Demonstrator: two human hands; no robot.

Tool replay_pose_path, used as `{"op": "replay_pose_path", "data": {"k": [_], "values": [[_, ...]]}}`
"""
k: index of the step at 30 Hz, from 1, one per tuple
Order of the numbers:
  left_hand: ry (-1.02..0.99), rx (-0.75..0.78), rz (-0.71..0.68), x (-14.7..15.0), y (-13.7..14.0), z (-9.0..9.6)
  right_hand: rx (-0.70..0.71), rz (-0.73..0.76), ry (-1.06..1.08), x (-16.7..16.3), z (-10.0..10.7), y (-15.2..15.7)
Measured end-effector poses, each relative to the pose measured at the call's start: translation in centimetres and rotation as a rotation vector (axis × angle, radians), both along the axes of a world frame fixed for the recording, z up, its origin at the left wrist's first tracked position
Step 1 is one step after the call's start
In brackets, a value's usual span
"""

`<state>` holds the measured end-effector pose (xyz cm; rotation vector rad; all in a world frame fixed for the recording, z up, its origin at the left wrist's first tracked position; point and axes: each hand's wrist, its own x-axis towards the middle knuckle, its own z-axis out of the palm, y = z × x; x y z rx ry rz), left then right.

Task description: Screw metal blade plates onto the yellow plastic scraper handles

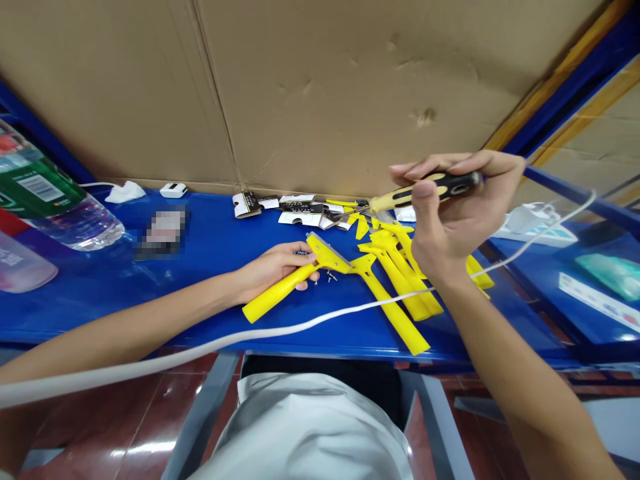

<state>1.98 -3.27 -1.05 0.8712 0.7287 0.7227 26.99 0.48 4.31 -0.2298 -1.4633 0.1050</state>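
My left hand [280, 268] is closed around a yellow scraper [280, 291], near where its handle meets the wide head; a metal strip runs along the head's edge. In my raised right hand [465, 200] is a screwdriver [400, 198] with a cream and black handle, its shaft slanting down to the left above the scraper. Small screws [331, 275] lie on the blue table [210, 230] just by the scraper head. Right of it rest several more yellow scrapers [390, 303], some overlapping, partly hidden behind my right wrist.
Small black and white boxes [300, 212] lie along the cardboard wall [320, 93]. A large water bottle [55, 193] is at the left. One white cable [300, 327] crosses in front of the table. A power strip [543, 227] sits at the right.
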Motion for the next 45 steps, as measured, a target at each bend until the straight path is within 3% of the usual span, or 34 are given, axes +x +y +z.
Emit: {"op": "replay_pose_path", "data": {"k": [10, 15, 20, 25, 40, 45], "values": [[0.018, 0.015, 0.001, -0.1, 0.1, -0.1, -0.029, -0.042, 0.067, -0.2, 0.3, -0.7], [0.031, 0.016, -0.01, -0.1, 0.0, 0.0, 0.008, 0.059, -0.003, -0.5, -0.2, -0.4], [0.014, -0.002, 0.029, 0.2, -0.2, 0.4, -0.108, 0.101, -0.031, -0.9, -0.9, -0.4], [0.014, 0.005, 0.03, 0.3, -0.4, 0.5, -0.115, 0.135, -0.075, -0.9, -1.6, -0.3], [0.016, 0.02, 0.025, 0.3, -0.4, 0.3, -0.081, 0.05, -0.184, -0.5, -2.3, 0.0], [0.034, 0.017, 0.051, 0.5, -0.5, 0.6, -0.05, 0.016, -0.324, 0.3, -2.6, -0.1]]}}
